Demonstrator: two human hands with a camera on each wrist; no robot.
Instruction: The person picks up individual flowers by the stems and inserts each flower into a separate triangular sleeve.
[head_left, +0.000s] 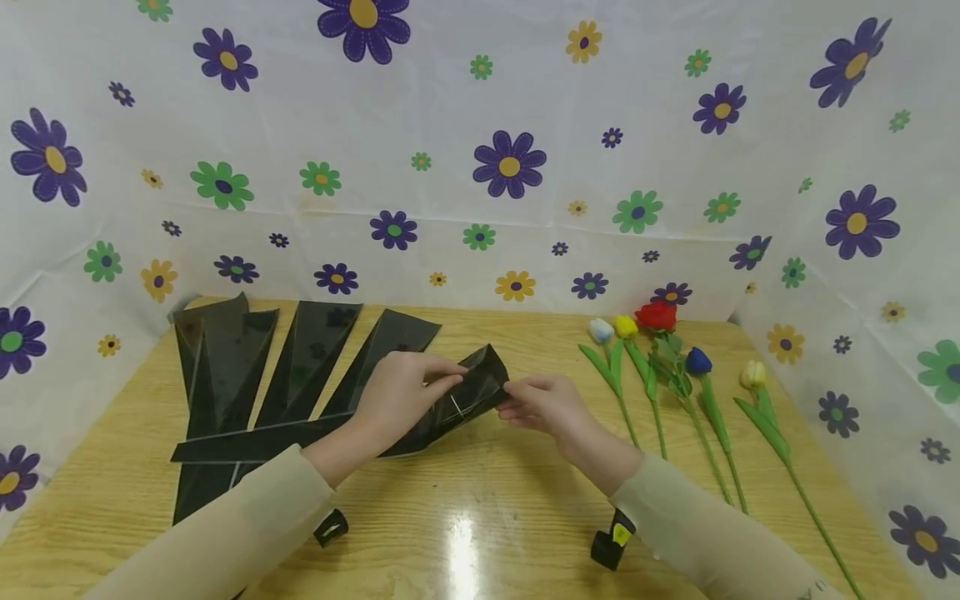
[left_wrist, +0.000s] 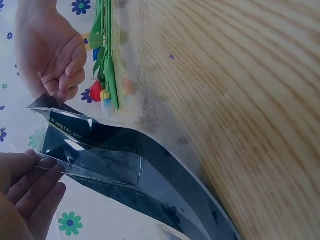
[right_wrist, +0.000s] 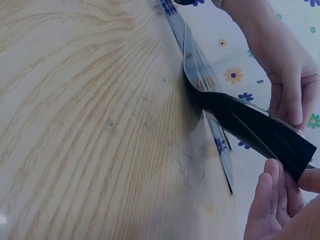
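Note:
A black flower sleeve with a clear film front (head_left: 480, 385) is stretched between both hands above the wooden table. My left hand (head_left: 397, 392) pinches the clear film at its wide end between thumb and fingers. At the opposite corner, my right hand (head_left: 547, 404) pinches the black edge. The left wrist view shows the sleeve's mouth (left_wrist: 95, 131) spread apart, with small printed lettering along the inside. From the right wrist, the sleeve's black back (right_wrist: 245, 122) is seen, its narrow tail running off to the left across other sleeves in the head view.
Several more black sleeves (head_left: 232, 367) lie fanned out on the table's left. On the right lie artificial flowers: a red rose (head_left: 657, 316), a blue flower (head_left: 699, 361) and several pale or yellow tulips (head_left: 753, 374). A flower-print white cloth (head_left: 450, 100) hangs behind and at the sides.

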